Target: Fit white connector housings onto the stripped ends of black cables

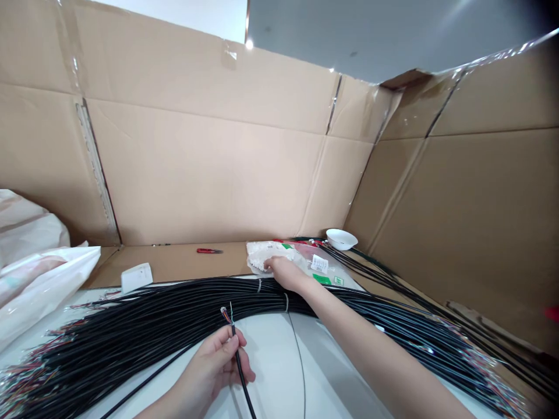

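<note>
My left hand (222, 356) is closed around a black cable (240, 372), pinching it between thumb and fingers close to its stripped end. From that end rise thin coloured wires (227, 317) with a small white piece at their tip, and a separate pale strand stands beside them. Stretched across the big cable bundle, my right hand (285, 272) is at a clear plastic bag (257, 250) of small white parts. Its fingers are curled together at the parts; whatever lies between the fingertips is too small to make out.
A thick bundle of black cables (144, 326), tied with pale ties, arcs across the white table (279, 361). Behind it lie red-handled pliers (209, 251), a white card (137, 277) and a white bowl (341, 239). Cardboard walls (209, 169) enclose the back and right; white plastic bags (39, 273) sit left.
</note>
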`<action>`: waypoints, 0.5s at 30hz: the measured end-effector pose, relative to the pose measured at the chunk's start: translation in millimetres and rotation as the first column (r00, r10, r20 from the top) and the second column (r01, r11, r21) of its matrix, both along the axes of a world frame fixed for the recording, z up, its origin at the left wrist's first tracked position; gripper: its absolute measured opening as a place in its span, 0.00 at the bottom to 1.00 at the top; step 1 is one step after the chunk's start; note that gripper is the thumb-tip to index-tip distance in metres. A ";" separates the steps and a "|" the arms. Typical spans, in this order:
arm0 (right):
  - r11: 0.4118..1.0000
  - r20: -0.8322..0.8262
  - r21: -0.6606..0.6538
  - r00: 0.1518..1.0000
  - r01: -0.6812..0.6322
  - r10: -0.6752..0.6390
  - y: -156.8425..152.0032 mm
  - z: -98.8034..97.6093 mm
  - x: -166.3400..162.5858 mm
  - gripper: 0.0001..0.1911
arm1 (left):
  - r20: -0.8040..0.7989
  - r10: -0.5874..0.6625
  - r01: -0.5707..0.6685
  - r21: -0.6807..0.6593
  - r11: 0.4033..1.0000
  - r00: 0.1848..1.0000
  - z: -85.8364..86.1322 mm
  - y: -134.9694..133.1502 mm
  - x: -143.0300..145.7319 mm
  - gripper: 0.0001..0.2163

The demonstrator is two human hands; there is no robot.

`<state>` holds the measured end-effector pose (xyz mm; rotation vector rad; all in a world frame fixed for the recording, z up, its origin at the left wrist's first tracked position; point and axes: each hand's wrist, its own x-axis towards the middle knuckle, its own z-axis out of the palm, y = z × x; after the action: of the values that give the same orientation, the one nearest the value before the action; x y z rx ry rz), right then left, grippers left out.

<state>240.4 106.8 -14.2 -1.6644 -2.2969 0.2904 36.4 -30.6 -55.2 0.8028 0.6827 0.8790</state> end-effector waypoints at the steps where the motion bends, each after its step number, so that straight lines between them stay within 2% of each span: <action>1: 1.000 0.033 -0.010 0.999 -0.011 0.011 4.5 -2.9 -1.7 0.12 | 0.019 -0.007 0.007 0.001 1.000 1.000 0.0 0.0 -0.4 0.10; 4: 0.999 0.117 -0.051 0.993 -0.013 0.019 16.6 -8.3 -8.8 0.13 | 0.035 -0.012 0.012 0.014 1.000 0.999 -0.1 -0.1 -0.9 0.09; 9: 0.996 0.209 -0.083 0.978 0.034 -0.016 30.5 -9.3 -15.1 0.13 | -0.030 0.005 -0.005 0.010 1.000 1.000 2.4 -1.2 -0.9 0.10; 12: 0.998 0.215 -0.029 0.975 0.061 -0.053 28.0 -4.7 -13.9 0.13 | -0.056 0.000 0.000 -0.005 1.000 0.998 4.2 -2.7 -1.5 0.14; 15: 0.994 0.188 0.079 0.978 0.073 -0.087 9.0 3.0 -16.4 0.13 | -0.067 -0.001 0.000 -0.012 1.000 0.998 3.5 -3.0 -1.6 0.19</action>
<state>224.0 115.7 -11.2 -1.8135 -2.3356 0.0309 34.8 -33.7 -51.7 0.8242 0.7460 0.8497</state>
